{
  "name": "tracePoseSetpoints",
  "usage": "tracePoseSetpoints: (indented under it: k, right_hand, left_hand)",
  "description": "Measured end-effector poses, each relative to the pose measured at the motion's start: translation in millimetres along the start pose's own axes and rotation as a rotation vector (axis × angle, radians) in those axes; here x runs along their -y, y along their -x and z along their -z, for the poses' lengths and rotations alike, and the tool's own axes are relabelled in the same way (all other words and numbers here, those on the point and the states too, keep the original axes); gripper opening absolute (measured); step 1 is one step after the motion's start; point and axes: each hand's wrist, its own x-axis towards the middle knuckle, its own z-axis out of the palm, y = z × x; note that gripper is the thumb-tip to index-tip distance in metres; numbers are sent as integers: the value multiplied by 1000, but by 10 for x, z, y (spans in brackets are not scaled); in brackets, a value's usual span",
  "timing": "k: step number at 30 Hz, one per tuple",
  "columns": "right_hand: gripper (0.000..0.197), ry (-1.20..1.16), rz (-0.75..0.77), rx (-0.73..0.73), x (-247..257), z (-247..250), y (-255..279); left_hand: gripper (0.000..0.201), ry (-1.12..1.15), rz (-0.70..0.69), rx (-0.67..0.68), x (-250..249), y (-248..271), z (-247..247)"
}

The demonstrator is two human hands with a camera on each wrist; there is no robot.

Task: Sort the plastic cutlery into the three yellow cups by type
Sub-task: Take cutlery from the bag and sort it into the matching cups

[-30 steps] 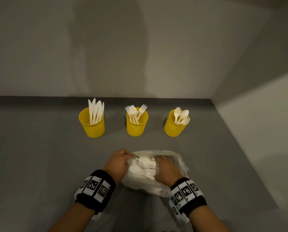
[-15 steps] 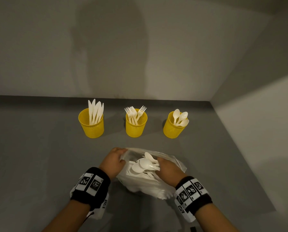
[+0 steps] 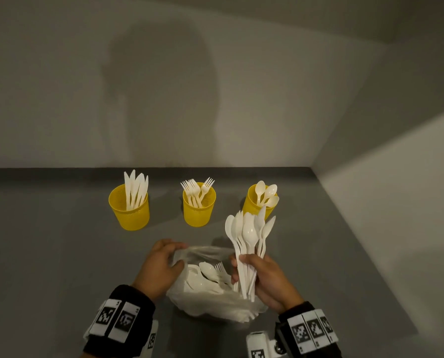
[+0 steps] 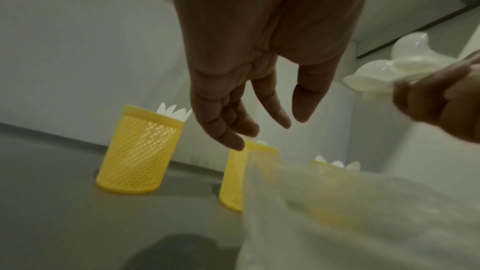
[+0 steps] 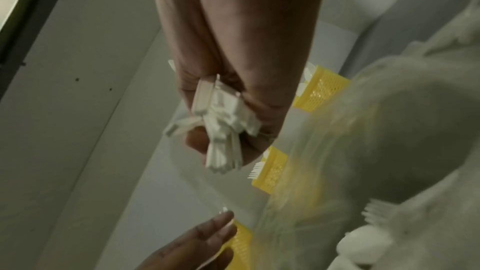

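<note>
Your right hand was clenched round a fat bundle of spoons, bowls fanned upward over the plastic bag, short of the spoon cup. Your left hand hung with relaxed fingers at the bag's mouth; whether it pinched the film, you couldn't tell. That loose fan looked risky to me: handles could slip, or the wide bundle could catch the rim and tip the cup. A fork might have been buried in the bunch, too blurred to rule out. The bag's remaining contents were mostly hidden.
</note>
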Motion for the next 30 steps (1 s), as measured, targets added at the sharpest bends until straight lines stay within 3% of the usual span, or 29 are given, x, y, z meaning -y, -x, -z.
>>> tracePoseSetpoints:
  k: [3, 5, 8, 13, 17, 26, 30]
  right_hand:
    - [21, -163, 4, 50, -35, -88, -22]
    - [29, -198, 2, 67, -68, -132, -43]
    - [36, -141, 2, 47, -90, -209, -67]
    - [27, 72, 121, 19, -64, -309, -85]
    - [17, 190, 200, 23, -32, -352, -103]
    - [37, 158, 109, 44, 70, -105, -129]
    - [33, 46, 80, 11, 200, 69, -98]
  left_hand:
    - [30, 173, -55, -63, -272, 78, 16]
    - [16, 300, -40, -79, -459, 119, -6]
    - [9, 425, 4, -16, -653, 149, -75]
    - [9, 439, 39, -8, -764, 142, -115]
    - [25, 413, 48, 81, -777, 81, -62]
    - [23, 618, 200, 184, -929, -107, -166]
    - [16, 653, 247, 188, -1025, -243, -339]
